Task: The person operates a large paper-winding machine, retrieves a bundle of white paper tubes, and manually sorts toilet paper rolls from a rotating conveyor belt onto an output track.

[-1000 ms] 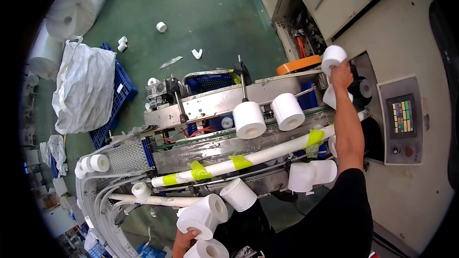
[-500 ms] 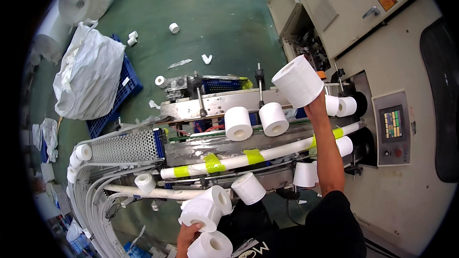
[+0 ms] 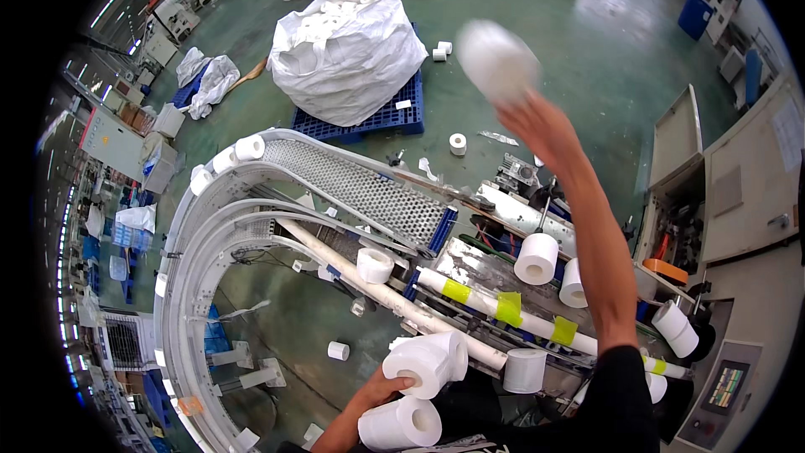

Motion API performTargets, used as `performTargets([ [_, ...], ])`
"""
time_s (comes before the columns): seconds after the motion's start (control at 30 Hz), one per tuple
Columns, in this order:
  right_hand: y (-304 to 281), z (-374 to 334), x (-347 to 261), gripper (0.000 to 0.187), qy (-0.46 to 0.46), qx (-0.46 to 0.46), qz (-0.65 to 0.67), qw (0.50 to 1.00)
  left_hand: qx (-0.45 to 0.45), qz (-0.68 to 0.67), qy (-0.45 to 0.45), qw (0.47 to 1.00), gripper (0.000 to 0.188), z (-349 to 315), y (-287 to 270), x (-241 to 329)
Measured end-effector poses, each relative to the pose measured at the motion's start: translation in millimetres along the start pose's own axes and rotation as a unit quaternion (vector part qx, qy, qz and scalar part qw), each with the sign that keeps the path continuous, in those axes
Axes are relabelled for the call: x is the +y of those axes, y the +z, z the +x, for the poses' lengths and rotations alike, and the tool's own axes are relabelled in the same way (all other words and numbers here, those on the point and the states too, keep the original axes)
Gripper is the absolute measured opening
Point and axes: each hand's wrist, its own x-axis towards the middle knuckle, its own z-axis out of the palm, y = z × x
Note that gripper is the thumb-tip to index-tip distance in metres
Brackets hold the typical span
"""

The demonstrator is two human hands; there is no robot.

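Note:
In my left hand (image 3: pixel 390 387), near the lower edge, a white toilet paper roll (image 3: pixel 425 365) is gripped, with the thumb at its end. A second toilet paper roll (image 3: pixel 394 426) lies against my left forearm, and another (image 3: pixel 458 354) sits just behind the gripped one. My right hand (image 3: pixel 537 127) is stretched far out over the floor beyond the conveyor. At its fingertips is a toilet paper roll (image 3: pixel 496 57), heavily smeared by motion. Whether the fingers still hold it, I cannot tell. Several more rolls, such as one roll (image 3: pixel 536 258), sit along the conveyor under my right arm.
A big white sack (image 3: pixel 352 67) full of rolls stands on a blue pallet (image 3: pixel 394 117). The curved conveyor (image 3: pixel 189 243) bends around to the left, carrying rolls. A white pipe (image 3: pixel 444 285) with yellow tape runs along the line. Machine cabinets (image 3: pixel 750 168) stand at the right.
The view has swung left and up. My right hand has swung outward with the roll, away from the machine and toward the sack's side. My left hand keeps its roll.

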Motion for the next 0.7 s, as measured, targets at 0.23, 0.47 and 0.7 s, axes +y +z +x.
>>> performTargets([
  [0.23,39.8,-40.9,4.1,0.045,-0.106,0.009,-0.527,0.843,0.083,0.037,0.058,0.994,0.084,-13.5,-6.0,6.1],
  [0.47,-137.8,-290.2,116.9,0.099,0.191,0.374,-0.721,0.551,0.086,0.035,0.046,0.995,0.071,-9.2,-33.6,-22.2],
  [0.7,-155.7,-305.3,127.5,0.095,0.209,0.238,-0.655,0.686,0.099,0.103,-0.021,0.990,0.075,1.1,9.0,-16.5],
])
